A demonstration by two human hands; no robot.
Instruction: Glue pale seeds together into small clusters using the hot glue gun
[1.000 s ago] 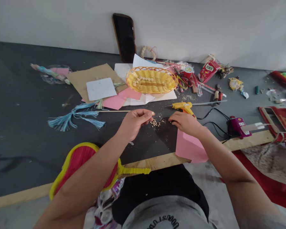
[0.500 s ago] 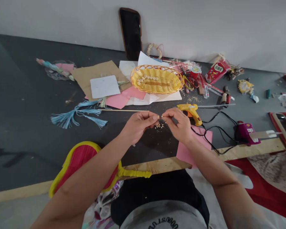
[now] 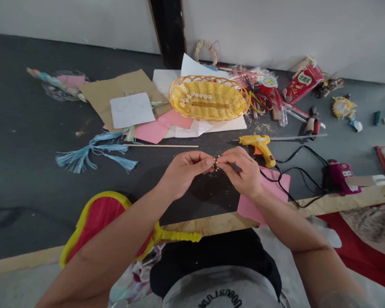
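Near the middle of the dark table, my left hand (image 3: 190,171) is closed, thumb pressed to fingers, around something too small to make out. My right hand (image 3: 242,171) is pinched too, its fingertips meeting those of the left over small pale beads (image 3: 217,167) on the tabletop. What the right fingertips hold is also too small to name. Beyond the hands stands a yellow woven basket (image 3: 211,102) with a row of pale pieces (image 3: 195,98) in it. A thin wooden stick (image 3: 163,146) lies to the left of the hands.
A yellow glue gun (image 3: 261,146) with a black cord lies right of the hands, near pink paper (image 3: 277,184). Blue tassels (image 3: 83,156) lie left. A red and yellow fan-like object (image 3: 102,214) is at the front edge. A red carton (image 3: 303,83) stands at the back right.
My hands have come together, the right fingertips now meeting the left. The whole view has shifted slightly, with the basket and phone higher in the picture.
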